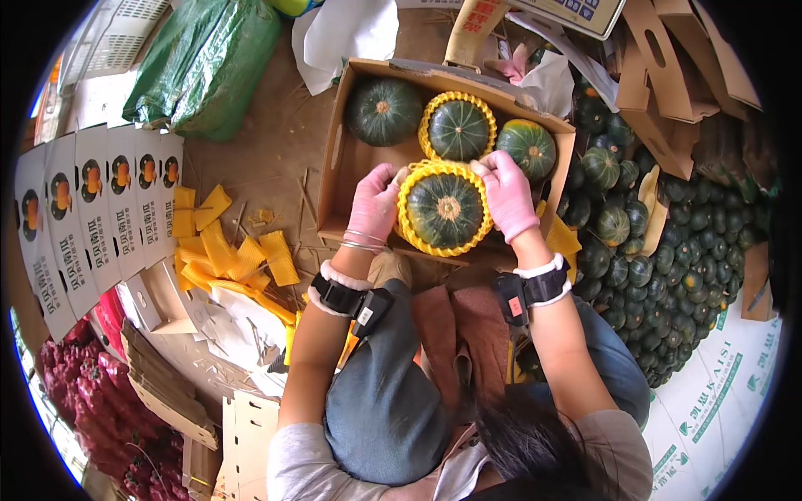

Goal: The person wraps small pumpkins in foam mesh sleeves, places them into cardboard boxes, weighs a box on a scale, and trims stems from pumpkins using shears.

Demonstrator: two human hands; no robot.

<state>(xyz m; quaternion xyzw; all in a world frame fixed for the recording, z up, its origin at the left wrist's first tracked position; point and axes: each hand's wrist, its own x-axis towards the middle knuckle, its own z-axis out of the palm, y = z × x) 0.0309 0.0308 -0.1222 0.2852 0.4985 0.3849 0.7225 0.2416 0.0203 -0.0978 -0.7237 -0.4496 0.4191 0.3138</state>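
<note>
Between my hands a dark green pumpkin point(447, 209) sits in a yellow foam net, over the near edge of an open cardboard box point(334, 179). My left hand point(378, 200), in a pink glove, pinches the net's upper left rim. My right hand point(506, 194), gloved in pink too, grips the rim at the upper right. Inside the box lie a bare green pumpkin point(384, 112) at the left, a netted pumpkin point(459, 130) in the middle and a green-and-orange pumpkin point(526, 149) at the right.
Yellow foam nets point(238, 255) lie on the floor at the left, near a row of printed cartons point(100, 209). A large pile of pumpkins point(668, 267) fills the right side. A green bag point(209, 67) and a scale point(576, 12) are at the top.
</note>
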